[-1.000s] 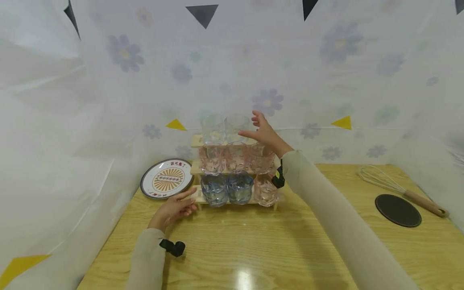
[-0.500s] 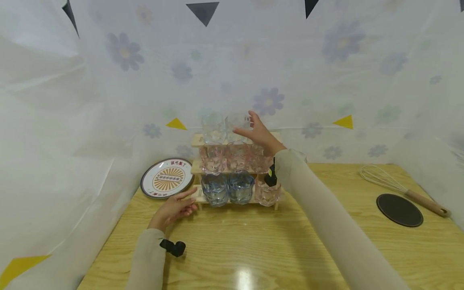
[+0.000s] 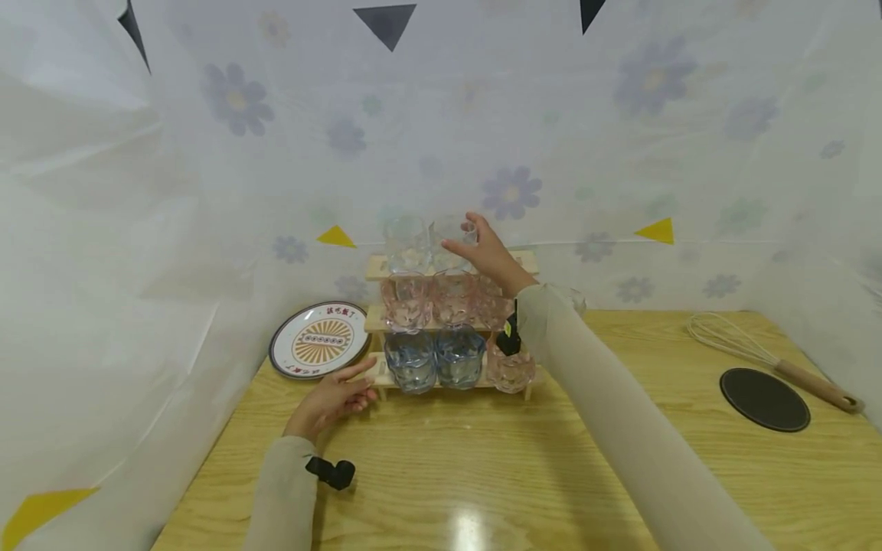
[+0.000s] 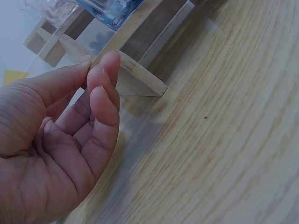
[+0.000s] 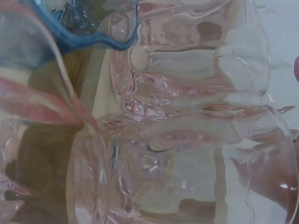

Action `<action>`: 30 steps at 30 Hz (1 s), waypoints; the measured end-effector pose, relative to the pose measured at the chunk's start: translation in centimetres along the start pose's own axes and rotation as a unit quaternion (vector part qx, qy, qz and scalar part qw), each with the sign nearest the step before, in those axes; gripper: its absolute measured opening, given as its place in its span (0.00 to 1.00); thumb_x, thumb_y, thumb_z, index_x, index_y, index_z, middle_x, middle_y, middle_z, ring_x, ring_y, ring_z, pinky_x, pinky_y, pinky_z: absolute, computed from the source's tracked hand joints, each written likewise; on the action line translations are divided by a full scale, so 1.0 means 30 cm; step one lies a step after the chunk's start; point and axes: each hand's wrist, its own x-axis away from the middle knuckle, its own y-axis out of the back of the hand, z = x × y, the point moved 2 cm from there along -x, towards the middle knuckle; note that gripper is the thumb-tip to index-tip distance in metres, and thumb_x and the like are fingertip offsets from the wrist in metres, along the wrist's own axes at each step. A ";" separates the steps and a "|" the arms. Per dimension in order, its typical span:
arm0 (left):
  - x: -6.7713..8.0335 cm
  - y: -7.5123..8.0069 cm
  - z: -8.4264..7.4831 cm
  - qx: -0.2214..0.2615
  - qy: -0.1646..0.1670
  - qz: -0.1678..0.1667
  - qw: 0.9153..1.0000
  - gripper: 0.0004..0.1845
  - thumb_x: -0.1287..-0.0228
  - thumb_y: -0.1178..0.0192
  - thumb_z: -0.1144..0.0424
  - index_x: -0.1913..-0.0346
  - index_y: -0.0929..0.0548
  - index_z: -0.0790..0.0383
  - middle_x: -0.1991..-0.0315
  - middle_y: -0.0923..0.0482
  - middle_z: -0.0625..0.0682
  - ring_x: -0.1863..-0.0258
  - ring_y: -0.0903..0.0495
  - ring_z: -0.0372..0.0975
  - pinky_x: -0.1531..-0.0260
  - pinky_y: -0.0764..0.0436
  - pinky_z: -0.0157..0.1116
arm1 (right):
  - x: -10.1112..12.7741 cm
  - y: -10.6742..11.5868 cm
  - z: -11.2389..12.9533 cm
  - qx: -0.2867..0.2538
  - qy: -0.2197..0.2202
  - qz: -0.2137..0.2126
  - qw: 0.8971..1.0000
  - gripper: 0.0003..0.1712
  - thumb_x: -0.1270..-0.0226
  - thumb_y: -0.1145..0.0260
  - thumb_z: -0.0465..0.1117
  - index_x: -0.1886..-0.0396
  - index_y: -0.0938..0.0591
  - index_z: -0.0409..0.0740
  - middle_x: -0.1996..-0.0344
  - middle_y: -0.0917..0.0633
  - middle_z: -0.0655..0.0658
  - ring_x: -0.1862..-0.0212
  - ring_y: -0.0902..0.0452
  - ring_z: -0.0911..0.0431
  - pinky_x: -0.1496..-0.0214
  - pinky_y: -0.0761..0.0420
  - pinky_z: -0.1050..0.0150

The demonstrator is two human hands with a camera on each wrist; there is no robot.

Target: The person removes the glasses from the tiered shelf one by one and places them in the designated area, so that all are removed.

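Note:
A three-tier wooden rack (image 3: 375, 266) stands at the back of the table. It carries two clear glasses on top, pink glasses (image 3: 406, 300) in the middle, and blue glasses (image 3: 409, 360) with one pink glass below. My right hand (image 3: 465, 233) reaches to the top tier and wraps the right clear glass (image 3: 449, 229), thumb in front and fingers behind. In the right wrist view the pink glasses (image 5: 187, 70) fill the frame, with fingers (image 5: 273, 179) showing through glass. My left hand (image 3: 361, 383) rests on the table, fingertips (image 4: 110, 60) touching the rack's lower left end (image 4: 140, 81).
A round printed plate (image 3: 318, 339) leans beside the rack on the left. A whisk (image 3: 772, 360) and a dark round coaster (image 3: 765, 399) lie at the right of the wooden table (image 3: 482, 474). Flowered plastic sheeting (image 3: 172, 229) closes in the back and sides.
My right hand moved left from beside the top tier and closed round the right clear glass. The left hand stayed at the rack's end.

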 end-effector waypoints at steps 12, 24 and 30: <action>0.004 0.006 0.013 -0.001 -0.001 0.000 1.000 0.29 0.32 0.43 0.62 0.29 0.37 0.53 0.74 0.17 0.49 0.78 0.24 0.33 0.75 0.23 0.27 | 0.003 -0.008 0.004 0.017 -0.006 -0.006 1.000 0.53 0.41 0.35 0.62 0.24 0.51 0.52 0.32 0.37 0.49 0.28 0.51 0.48 0.33 0.40 0.46; 0.007 0.003 0.007 0.002 0.001 0.005 1.000 0.30 0.32 0.43 0.62 0.29 0.37 0.54 0.74 0.17 0.49 0.78 0.25 0.32 0.76 0.23 0.27 | 0.006 -0.009 0.001 0.012 0.007 -0.018 1.000 0.52 0.41 0.34 0.60 0.25 0.50 0.51 0.32 0.36 0.47 0.28 0.51 0.47 0.33 0.40 0.45; 0.006 -0.002 0.003 -0.003 0.002 0.004 1.000 0.30 0.33 0.42 0.62 0.29 0.36 0.54 0.73 0.17 0.50 0.78 0.24 0.33 0.75 0.23 0.27 | 0.013 0.002 0.008 0.013 0.018 -0.032 0.999 0.52 0.40 0.35 0.61 0.24 0.50 0.50 0.33 0.36 0.47 0.29 0.50 0.47 0.33 0.40 0.45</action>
